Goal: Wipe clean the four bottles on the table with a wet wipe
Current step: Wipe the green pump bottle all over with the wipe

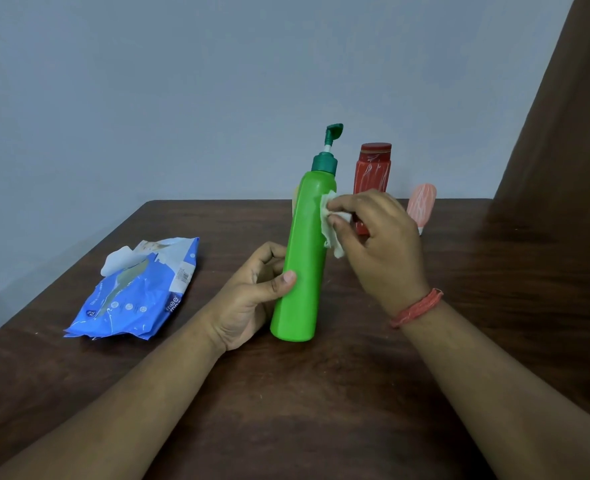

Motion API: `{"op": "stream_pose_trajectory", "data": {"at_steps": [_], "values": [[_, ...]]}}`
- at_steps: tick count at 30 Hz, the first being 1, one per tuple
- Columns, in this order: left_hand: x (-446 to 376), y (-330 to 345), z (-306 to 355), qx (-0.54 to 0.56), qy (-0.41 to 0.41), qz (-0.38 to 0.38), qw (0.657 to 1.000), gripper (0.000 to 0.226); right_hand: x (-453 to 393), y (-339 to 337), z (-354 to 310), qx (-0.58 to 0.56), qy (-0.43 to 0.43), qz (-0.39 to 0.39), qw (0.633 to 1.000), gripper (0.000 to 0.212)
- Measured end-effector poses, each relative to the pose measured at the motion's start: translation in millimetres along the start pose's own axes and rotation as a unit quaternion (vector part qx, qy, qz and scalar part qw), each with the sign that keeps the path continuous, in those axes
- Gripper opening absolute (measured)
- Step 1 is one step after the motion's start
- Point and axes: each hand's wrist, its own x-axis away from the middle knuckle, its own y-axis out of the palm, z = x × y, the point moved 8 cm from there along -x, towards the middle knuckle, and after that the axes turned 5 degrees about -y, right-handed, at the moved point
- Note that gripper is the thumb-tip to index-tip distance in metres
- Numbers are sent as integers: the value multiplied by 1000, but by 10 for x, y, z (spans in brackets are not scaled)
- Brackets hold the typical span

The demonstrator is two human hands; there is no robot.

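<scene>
So from where I'm standing, the tall green pump bottle (304,258) is dead centre of the frame, tilted a bit, its base on the dark wooden worktop (321,393). The left hand (252,296) is wrapped round its lower half, thumb across the front. The right hand (380,237) has a wadded wet wipe (328,220) pinched in its fingers and pressed to the upper right side of the body.

Stuff I'd worry about: a damp plastic bottle gets slick, so if that low grip loosens while the wipe pushes sideways up high, it could twist or tip. Right behind it, centre-right, are a red bottle (373,171) and a pinkish one (421,206), and a swinging elbow or toppling pump could bowl them over. There's a sliver of something pale (295,199) behind the green one, maybe the fourth bottle, can't really tell. Also the wipe pack (134,289) at lower left looks open, so those will dry out.
</scene>
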Motion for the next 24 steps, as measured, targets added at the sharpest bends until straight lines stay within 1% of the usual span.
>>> {"op": "stream_pose_trajectory", "data": {"at_steps": [3,5,6,7,8,9,10,13,14,17,18,21,22,24], "values": [[9,31,16,-15,-1,-11,1000,46,-14,12,-80,3,-46,-18,999,13],[10,47,15,-24,-2,-14,1000,43,-47,-66,-50,8,-27,14,1000,14],[12,58,18,-30,-1,-15,999,37,-57,-99,-48,9,-20,28,999,15],[12,64,22,-36,0,-16,999,30,-59,-99,-87,13,-34,26,999,15],[13,70,26,-41,1,-18,999,25,-56,-72,-157,20,-66,10,998,15],[15,73,29,-43,2,-20,999,23,-50,-43,-222,30,-100,-7,995,15],[17,76,28,-44,2,-21,999,23,-56,-42,-240,39,-113,-13,993,15],[20,86,22,-52,1,-25,998,30,-96,-172,-115,39,-47,42,997,14],[22,94,27,-54,1,-28,998,33,-91,-175,-129,34,-47,44,997,14],[34,108,45,-49,0,-37,998,44,-67,-99,-261,34,-99,12,994,14],[37,108,46,-51,0,-37,998,45,-82,-120,-237,39,-85,21,995,14],[33,117,51,-61,0,-38,997,46,-93,-222,-97,23,0,70,997,15],[34,119,54,-61,0,-40,997,45,-92,-216,-109,10,4,68,998,16],[44,119,66,-60,1,-46,997,43,-106,-182,-186,-3,-18,49,999,19]]}}
